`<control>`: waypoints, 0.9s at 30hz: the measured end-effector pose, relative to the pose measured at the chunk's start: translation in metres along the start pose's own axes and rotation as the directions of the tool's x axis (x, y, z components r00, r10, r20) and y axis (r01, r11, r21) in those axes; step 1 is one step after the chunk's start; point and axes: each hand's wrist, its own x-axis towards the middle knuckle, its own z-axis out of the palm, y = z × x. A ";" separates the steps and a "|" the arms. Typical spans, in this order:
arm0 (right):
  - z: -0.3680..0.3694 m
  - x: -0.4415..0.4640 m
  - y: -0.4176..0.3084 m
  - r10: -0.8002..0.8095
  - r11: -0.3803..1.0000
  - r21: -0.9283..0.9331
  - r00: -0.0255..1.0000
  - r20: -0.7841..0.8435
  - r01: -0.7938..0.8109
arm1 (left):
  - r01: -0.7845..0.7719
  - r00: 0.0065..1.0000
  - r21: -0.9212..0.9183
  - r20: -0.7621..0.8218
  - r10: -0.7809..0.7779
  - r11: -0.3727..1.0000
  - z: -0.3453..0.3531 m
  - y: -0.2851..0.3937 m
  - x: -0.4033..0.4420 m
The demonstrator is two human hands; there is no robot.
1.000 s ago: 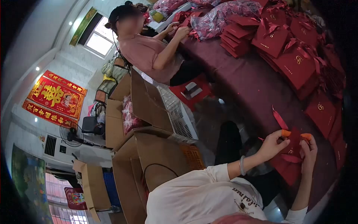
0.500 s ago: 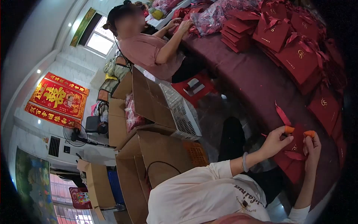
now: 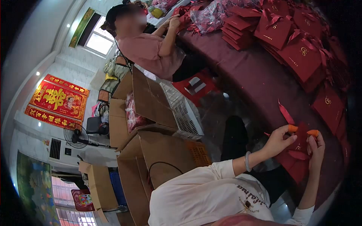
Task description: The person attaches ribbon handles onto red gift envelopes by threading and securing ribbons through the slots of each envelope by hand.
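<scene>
A dark red paper gift bag (image 3: 299,143) with a small gold mark lies on the table edge in front of me, between my hands. My left hand (image 3: 279,141), with a bangle at the wrist and an orange cover on the index fingertip, is closed at the bag's left edge. A red ribbon (image 3: 285,113) stretches away just beyond that fingertip. My right hand (image 3: 316,146), also with an orange fingertip cover, has its fingers curled together at the bag's other side. Another red ribbon piece (image 3: 298,154) runs to its fingertips. Exact contact is partly hidden.
Finished-looking red gift bags (image 3: 301,56) with ribbons are heaped along the far right of the table (image 3: 245,71). A clear plastic bag (image 3: 207,19) lies farther back. A co-worker (image 3: 151,52) sits at the table. Open cardboard boxes (image 3: 166,150) and a white crate (image 3: 184,113) stand at left.
My hands and the bag between them stay nearly in place. The co-worker's hands have risen slightly and moved left, away from the plastic bag.
</scene>
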 end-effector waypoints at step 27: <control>0.040 -0.013 -0.032 -0.236 0.768 -0.570 0.956 0.172 0.292 | 0.083 0.995 -0.124 0.072 -0.074 0.989 -0.005 -0.009 0.001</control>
